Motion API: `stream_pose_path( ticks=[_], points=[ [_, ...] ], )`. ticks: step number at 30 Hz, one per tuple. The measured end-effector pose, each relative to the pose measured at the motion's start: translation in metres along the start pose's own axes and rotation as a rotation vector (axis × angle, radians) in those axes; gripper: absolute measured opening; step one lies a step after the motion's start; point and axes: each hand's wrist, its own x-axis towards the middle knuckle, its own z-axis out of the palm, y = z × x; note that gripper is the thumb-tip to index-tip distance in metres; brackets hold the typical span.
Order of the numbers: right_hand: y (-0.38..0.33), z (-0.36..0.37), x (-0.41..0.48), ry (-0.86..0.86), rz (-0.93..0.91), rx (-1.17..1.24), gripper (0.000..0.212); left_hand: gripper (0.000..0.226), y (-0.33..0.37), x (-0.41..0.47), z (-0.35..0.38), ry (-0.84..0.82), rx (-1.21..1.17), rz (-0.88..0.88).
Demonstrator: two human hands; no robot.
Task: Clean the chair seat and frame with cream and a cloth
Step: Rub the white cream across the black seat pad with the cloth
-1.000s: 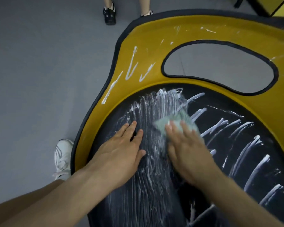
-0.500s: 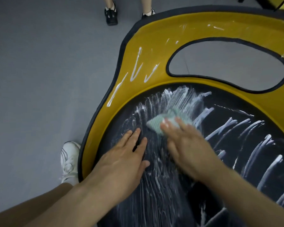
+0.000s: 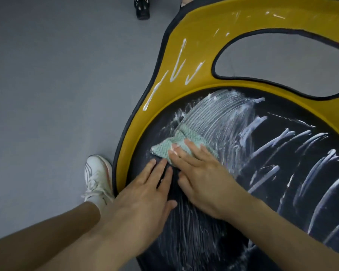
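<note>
The black chair seat [image 3: 294, 192] is streaked with white cream [image 3: 219, 118], smeared wide at its upper left and still in separate lines on the right. A yellow frame [image 3: 186, 45] with a black edge curves around it and carries thin cream lines [image 3: 176, 69]. My right hand [image 3: 202, 173] presses flat on a pale green knitted cloth [image 3: 176, 141] at the seat's left side. My left hand [image 3: 143, 206] lies flat on the seat beside it, fingers spread, touching the cloth's lower edge.
Grey floor [image 3: 57, 94] lies to the left and shows through the oval cut-out [image 3: 282, 57] in the frame. My white shoe [image 3: 98, 177] stands against the chair's left edge. Another person's black shoe [image 3: 142, 6] is at the top.
My right hand has swept the cloth left and down across the seat, leaving a wide smeared band of cream behind it. The view has shifted so the chair sits further right.
</note>
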Motion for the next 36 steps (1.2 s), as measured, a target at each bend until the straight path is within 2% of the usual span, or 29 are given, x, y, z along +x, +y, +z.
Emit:
stream_pose_path(
  ticks=[3, 7, 9, 10, 12, 14, 16, 18, 20, 22, 24, 28, 33, 36],
  points=[
    [0.031, -0.013, 0.010, 0.031, 0.070, -0.044, 0.064, 0.071, 0.003, -0.014, 0.000, -0.028, -0.043, 0.027],
    [0.094, -0.041, 0.067, 0.098, 0.389, -0.098, 0.075, 0.072, -0.002, -0.022, 0.003, -0.007, -0.103, -0.018],
    [0.083, -0.042, 0.081, 0.095, 0.443, -0.113, 0.073, 0.071, -0.005, -0.027, 0.001, -0.015, -0.111, -0.024],
    [0.067, -0.038, 0.081, 0.088, 0.421, -0.110, 0.068, 0.071, -0.005, -0.029, 0.001, -0.026, -0.101, -0.027],
    [0.023, -0.024, 0.061, 0.070, 0.242, -0.088, 0.062, 0.070, -0.004, -0.029, 0.000, -0.004, -0.105, -0.023],
    [-0.014, -0.006, 0.033, 0.038, 0.021, -0.070, 0.064, 0.070, -0.003, -0.028, 0.000, 0.024, -0.112, -0.026],
    [-0.023, 0.001, 0.012, -0.022, -0.087, -0.047, 0.064, 0.071, -0.002, -0.026, -0.001, 0.031, -0.115, -0.026],
    [-0.004, -0.005, 0.010, -0.013, -0.046, -0.031, 0.061, 0.072, -0.001, -0.025, 0.000, 0.005, -0.068, -0.025],
    [0.027, -0.015, 0.022, 0.036, 0.117, -0.048, 0.059, 0.071, -0.001, -0.024, 0.003, -0.016, -0.071, -0.035],
    [0.053, -0.027, 0.041, 0.090, 0.305, -0.029, 0.062, 0.069, -0.004, -0.024, 0.010, 0.052, -0.082, -0.028],
    [0.047, -0.025, 0.043, 0.097, 0.394, -0.038, 0.068, 0.068, -0.005, -0.024, 0.011, 0.120, -0.063, -0.018],
    [-0.019, 0.008, -0.023, 0.040, 0.225, -0.036, 0.067, 0.073, -0.003, -0.020, 0.004, -0.003, -0.098, -0.050],
    [-0.042, 0.037, -0.113, 0.029, 0.193, -0.033, 0.068, 0.073, 0.001, -0.012, 0.004, 0.077, -0.092, -0.022],
    [-0.025, 0.029, -0.118, -0.023, 0.216, -0.027, 0.062, 0.072, 0.007, -0.009, 0.004, 0.086, -0.083, 0.012]
  ],
)
